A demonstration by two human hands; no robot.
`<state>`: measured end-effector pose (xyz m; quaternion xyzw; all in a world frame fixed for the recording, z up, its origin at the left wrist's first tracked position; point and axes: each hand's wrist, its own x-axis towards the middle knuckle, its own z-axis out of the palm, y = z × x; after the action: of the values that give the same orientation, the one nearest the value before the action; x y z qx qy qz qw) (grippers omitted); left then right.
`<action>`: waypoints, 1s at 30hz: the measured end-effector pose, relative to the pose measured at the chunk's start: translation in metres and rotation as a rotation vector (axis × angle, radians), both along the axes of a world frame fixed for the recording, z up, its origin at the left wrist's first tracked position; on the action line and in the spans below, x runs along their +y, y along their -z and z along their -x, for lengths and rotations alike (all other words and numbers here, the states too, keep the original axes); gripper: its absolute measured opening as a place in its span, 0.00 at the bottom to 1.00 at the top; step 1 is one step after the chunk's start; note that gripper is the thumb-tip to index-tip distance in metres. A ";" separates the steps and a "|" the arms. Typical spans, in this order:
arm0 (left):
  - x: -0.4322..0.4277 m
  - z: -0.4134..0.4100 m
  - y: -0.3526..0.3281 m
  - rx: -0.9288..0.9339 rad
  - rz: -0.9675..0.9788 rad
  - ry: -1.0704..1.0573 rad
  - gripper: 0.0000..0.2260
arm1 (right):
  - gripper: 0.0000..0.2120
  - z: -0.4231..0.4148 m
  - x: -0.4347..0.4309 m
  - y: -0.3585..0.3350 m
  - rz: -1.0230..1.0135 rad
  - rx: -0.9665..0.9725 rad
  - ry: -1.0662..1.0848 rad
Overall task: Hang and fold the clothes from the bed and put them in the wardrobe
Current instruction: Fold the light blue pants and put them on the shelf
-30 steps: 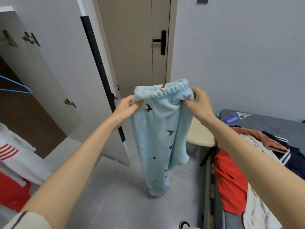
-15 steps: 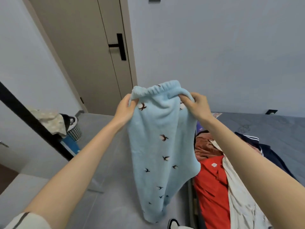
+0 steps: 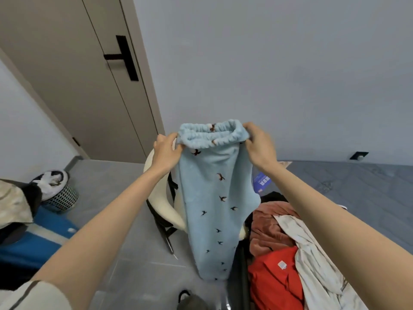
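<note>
Both arms out front, fleece pyjama trousers (image 3: 212, 198) held up by the elastic waistband: left hand (image 3: 166, 151) pinching the left end of the band, right hand (image 3: 259, 146) pinching the right end w/ fingers curled over the top edge. The pale blue trousers w/ little dark birds hang straight down, legs together, the cuffs dangling low over the grey floor (image 3: 125, 253), just beside the bed (image 3: 357, 182) edge. Rest of the pile is on the bed at right: rust-brown fleece (image 3: 272, 224), red garment (image 3: 272, 280), whitish shirt (image 3: 312, 253). A cream chair (image 3: 161, 209) stands right behind the trousers. Risks, imo: grip is only fingertip pinches on a stretchy band, so if one side lets go the whole thing swings down & lands on the floor. Fleece is thick & floppy, legs may twist or slide apart when it's laid down to fold, giving a lumpy fold. Hem could also catch the chair frame or drag over the pile and pull smth off the bed. Wardrobe isn't in view here, so it's a turn away w/ cloth trailing.
</note>
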<state>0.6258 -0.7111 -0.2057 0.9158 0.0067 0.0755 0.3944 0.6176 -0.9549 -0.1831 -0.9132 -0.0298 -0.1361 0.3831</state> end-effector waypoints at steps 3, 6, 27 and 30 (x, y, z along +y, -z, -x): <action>-0.005 -0.045 0.011 0.022 -0.015 0.030 0.04 | 0.12 -0.041 -0.002 0.012 -0.092 0.060 0.035; -0.009 -0.094 0.022 0.137 0.060 0.051 0.10 | 0.10 -0.086 -0.003 0.026 -0.078 0.073 0.071; -0.034 -0.296 0.234 0.849 0.676 0.041 0.10 | 0.11 -0.240 -0.014 0.233 -0.084 0.504 0.148; -0.040 -0.293 0.271 0.910 0.793 -0.061 0.09 | 0.14 -0.227 -0.017 0.284 -0.003 0.605 0.010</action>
<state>0.9186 -0.7507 -0.4769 0.6387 0.2288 -0.3208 0.6609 0.8443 -0.9722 -0.4670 -0.9118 0.0904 0.1400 0.3753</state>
